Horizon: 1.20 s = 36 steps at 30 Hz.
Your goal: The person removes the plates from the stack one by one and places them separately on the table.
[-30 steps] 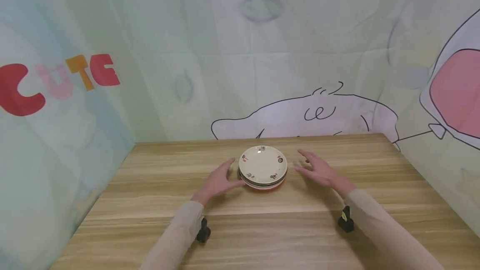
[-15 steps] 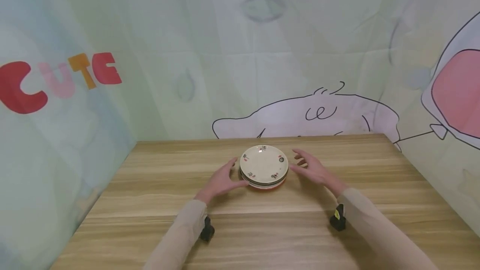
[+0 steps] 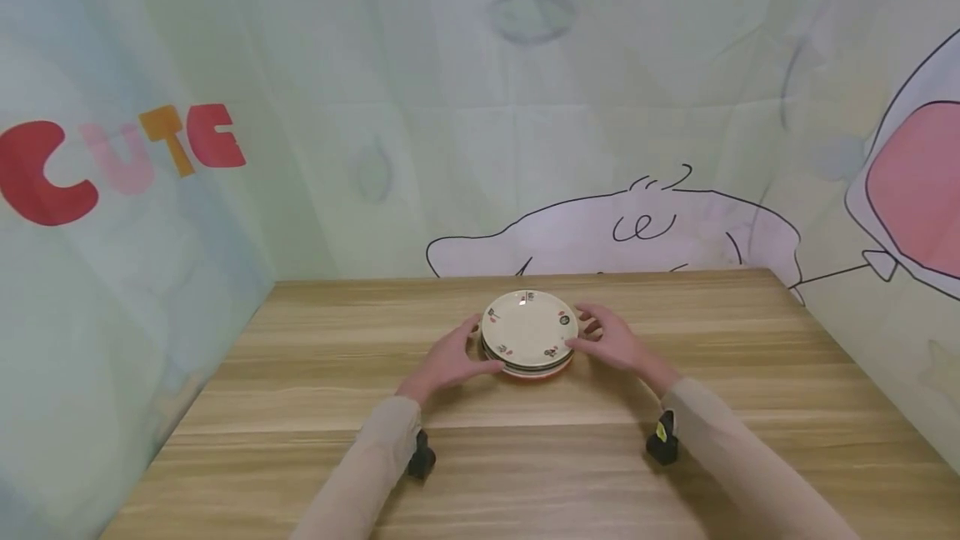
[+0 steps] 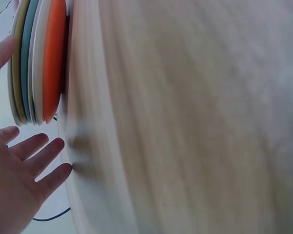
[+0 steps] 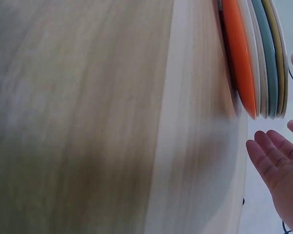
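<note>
A stack of several plates [image 3: 529,328] sits on the wooden table toward its far side. The top plate is cream with small printed pictures near its rim. Both wrist views show the stack's edges in white, mustard, teal and cream, with an orange plate [image 4: 53,63] at the bottom. At the stack's left side is my left hand [image 3: 447,361], fingers spread and thumb at the near rim. My right hand [image 3: 617,342] stands at the right side, its thumb overlapping the top plate's rim. In the right wrist view, the fingers [image 5: 266,156] are apart from the plates.
The wooden table [image 3: 525,457] ends at a back edge against a printed cloth backdrop [image 3: 360,107]. A second cloth side with the letters CUTE rises at the left. A small black device [image 3: 422,455] is strapped at each wrist.
My right hand has moved left, from beside the plates up to their right rim. My left hand has shifted slightly right, closer around the left side. The plates stay on the table.
</note>
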{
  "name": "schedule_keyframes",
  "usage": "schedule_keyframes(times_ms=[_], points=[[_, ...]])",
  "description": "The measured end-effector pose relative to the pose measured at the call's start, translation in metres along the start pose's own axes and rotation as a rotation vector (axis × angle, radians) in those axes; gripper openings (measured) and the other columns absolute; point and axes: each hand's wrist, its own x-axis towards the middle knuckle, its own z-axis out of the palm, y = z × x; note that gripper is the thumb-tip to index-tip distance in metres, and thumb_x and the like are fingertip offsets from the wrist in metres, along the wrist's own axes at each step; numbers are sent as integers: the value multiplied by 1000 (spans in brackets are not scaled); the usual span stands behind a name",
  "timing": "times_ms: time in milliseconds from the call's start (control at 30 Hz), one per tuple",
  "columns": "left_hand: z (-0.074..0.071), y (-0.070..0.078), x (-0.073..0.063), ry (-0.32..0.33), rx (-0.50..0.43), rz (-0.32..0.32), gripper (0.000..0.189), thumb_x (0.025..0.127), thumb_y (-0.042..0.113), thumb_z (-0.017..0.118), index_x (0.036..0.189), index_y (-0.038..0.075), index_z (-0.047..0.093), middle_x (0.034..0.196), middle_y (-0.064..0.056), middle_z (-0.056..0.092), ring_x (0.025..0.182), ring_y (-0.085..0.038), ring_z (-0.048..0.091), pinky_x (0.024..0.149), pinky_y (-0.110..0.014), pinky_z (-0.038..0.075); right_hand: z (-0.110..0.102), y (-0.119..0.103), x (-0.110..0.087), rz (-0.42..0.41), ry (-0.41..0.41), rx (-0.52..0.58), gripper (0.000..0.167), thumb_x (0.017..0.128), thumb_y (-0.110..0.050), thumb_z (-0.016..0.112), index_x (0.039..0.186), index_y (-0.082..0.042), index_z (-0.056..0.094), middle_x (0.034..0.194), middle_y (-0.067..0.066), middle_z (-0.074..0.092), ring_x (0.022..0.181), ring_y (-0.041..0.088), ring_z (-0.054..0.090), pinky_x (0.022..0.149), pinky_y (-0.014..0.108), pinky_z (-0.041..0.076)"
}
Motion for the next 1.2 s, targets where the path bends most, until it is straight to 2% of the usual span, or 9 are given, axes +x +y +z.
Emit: schedule_keyframes(times_ms=[300, 733, 1200], points=[[3, -1, 1, 8, 4, 25, 101, 66, 58, 70, 143, 11, 25, 142, -13, 36, 122, -31, 43, 101, -50, 34, 7, -2, 4, 23, 2, -4, 71, 76, -30, 71, 132, 1, 40, 110, 18, 53, 94, 27, 55, 79, 37, 51], [5, 1, 3, 11, -45, -17, 101, 66, 58, 70, 143, 10, 25, 141, -13, 37, 125, -30, 39, 104, -49, 31, 11, -6, 7, 24, 5, 13, 72, 75, -29, 72, 130, 8, 41, 105, 16, 55, 92, 26, 54, 77, 34, 51], [7, 1, 5, 13, -77, -16, 100, 67, 56, 71, 142, 10, 25, 139, -13, 41, 123, -29, 43, 103, -48, 32, 11, -7, 8, 12, 23, 15, 68, 75, -25, 71, 127, 9, 44, 103, 16, 58, 88, 25, 56, 75, 34, 49]])
